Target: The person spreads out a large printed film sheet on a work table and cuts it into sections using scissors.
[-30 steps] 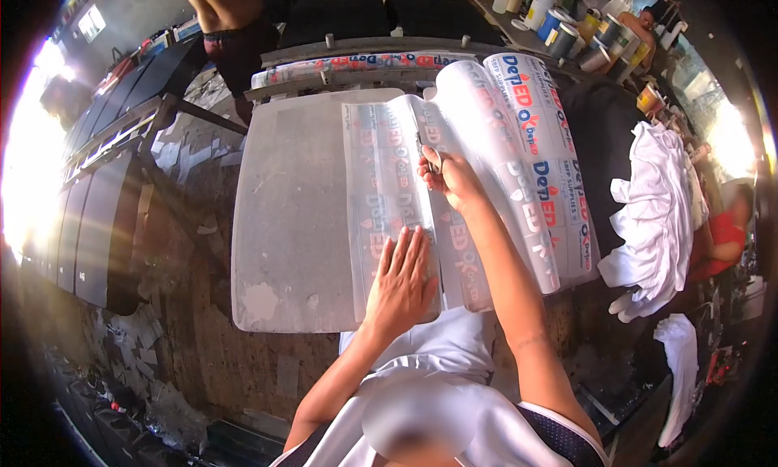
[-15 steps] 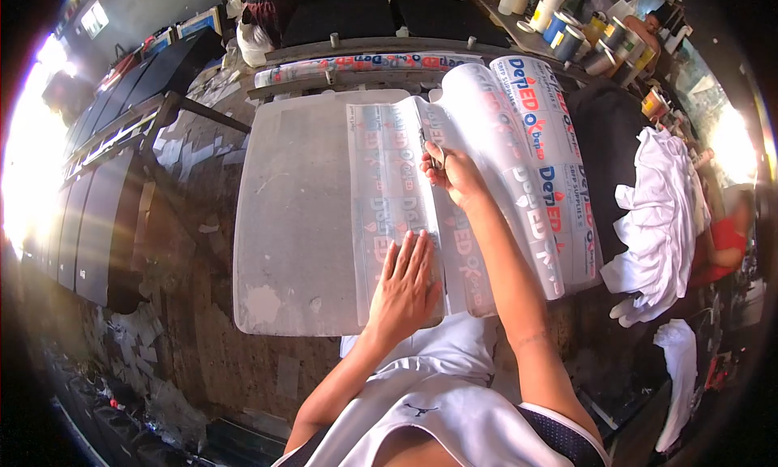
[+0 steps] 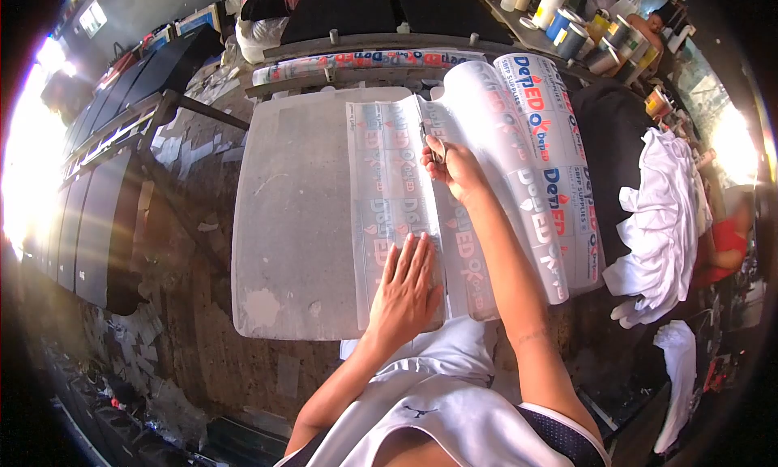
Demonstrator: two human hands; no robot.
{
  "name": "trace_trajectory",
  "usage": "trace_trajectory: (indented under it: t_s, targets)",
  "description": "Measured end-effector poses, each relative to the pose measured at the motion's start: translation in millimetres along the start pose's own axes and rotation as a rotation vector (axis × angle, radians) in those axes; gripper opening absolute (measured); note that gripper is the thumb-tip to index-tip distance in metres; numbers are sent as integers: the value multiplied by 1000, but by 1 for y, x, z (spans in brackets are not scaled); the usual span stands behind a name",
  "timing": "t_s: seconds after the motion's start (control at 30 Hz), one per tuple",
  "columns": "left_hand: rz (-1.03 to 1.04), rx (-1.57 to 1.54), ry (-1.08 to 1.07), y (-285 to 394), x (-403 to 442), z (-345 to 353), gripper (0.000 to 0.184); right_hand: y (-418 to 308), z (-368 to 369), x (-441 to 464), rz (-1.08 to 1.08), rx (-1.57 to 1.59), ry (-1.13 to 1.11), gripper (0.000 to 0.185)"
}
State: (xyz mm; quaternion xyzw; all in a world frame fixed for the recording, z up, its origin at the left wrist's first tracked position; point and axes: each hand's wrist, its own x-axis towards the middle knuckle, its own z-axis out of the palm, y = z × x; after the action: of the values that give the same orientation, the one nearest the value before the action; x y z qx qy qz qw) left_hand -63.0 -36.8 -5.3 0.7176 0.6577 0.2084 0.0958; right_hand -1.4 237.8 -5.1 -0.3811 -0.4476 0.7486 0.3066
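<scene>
A grey tabletop (image 3: pixel 292 207) carries a printed, partly rolled sheet (image 3: pixel 531 118) across its right side. The left hand (image 3: pixel 403 293) lies flat on the sheet's near part, fingers slightly apart; the right hand (image 3: pixel 455 173), farther up, has fingers clamped on scissors (image 3: pixel 439 152).

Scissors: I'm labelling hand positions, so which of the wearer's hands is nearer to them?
Right. The right hand holds the scissors; the left hand lies flat on the printed sheet, apart from them, closer to the wearer's body.
</scene>
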Motion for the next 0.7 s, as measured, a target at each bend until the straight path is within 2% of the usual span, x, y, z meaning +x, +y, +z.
trace_trajectory:
  t_s: [0.37,0.43,0.53,0.7]
  targets:
    - [-1,-2,-29,0,1,-3,73,-23,-7,48,-48,-14,-30,33]
    - [1,-1,-38,0,1,-4,73,-41,-9,58,-154,-35,-32,36]
    - [-1,-13,-18,-1,0,2,75,-79,-1,22,-223,-77,-10,36]
    - [-2,-65,21,1,1,1,77,-56,-27,-28,-252,-285,76,35]
